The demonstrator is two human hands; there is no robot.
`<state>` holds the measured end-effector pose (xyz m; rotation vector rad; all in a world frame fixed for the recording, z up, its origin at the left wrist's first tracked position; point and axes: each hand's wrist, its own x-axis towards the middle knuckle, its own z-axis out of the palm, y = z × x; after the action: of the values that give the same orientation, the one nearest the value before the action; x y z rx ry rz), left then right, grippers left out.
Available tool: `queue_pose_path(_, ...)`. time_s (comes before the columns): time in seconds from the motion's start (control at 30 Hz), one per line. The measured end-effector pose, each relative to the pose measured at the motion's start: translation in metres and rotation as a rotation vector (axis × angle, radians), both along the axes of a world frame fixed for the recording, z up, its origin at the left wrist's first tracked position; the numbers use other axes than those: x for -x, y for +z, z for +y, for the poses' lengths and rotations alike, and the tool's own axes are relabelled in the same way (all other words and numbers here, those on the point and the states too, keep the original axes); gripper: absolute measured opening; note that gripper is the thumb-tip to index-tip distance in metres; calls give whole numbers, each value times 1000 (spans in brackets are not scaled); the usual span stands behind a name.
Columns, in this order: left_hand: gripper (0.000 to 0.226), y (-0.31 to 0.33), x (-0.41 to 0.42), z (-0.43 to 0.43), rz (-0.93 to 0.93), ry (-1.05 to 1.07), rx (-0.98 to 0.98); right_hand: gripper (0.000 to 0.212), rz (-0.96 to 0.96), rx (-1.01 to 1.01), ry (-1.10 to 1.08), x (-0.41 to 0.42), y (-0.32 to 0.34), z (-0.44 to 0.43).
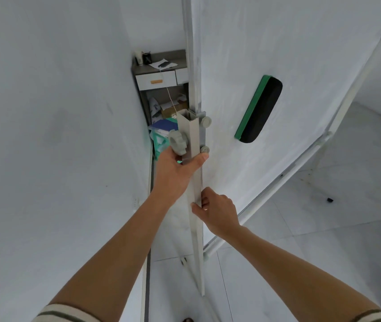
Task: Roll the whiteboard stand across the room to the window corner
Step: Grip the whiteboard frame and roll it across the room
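We look down at a white wall [52, 135] on our left and the whiteboard [289, 54] on our right, close beside it. The whiteboard stand [196, 182], a grey upright post, rises between them over pale floor tiles [324, 252]. A small desk [161, 66] with drawers sits in the gap beyond. A green and black eraser [258, 109] clings to the board. Our left hand [176, 169] grasps the post just below a grey knob [176, 141]; our right hand [217, 211] grips the post lower down.
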<state>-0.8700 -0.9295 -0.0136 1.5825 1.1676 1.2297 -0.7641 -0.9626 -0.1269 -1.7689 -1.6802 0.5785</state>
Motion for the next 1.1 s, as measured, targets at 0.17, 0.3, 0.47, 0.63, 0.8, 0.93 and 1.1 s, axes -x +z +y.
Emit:
queue_pose_path(0.17, 23, -4, -15, -44, 6, 6, -23, 31, 14, 6, -24, -17, -5, -49)
queue_pose_path(0.3, 34, -8, -29, -63, 39, 7, -61, 31, 19, -7, -59, -26, -7, -71)
queue_pose_path(0.47, 32, -9, -37, -78, 68, 1, -73, 35, 30, 68, -71, -30, -6, -83)
queue_pose_path(0.63, 39, -40, -19, -99, 158, 8, -20, 33, 88, 157, -75, -57, -19, -116)
queue_pose_path(0.8, 27, -109, 5, -142, 253, -11, 274, 26, 146, 327, -218, -139, -57, -182)
queue_pose_path(0.93, 10, -152, -20, -163, 312, -171, 652, 11, 226, 422, -349, -220, -87, -229)
queue_pose_path(1.1, 7, -187, -113, -166, 318, -172, 828, 1, 339, 489, -501, -320, -110, -275)
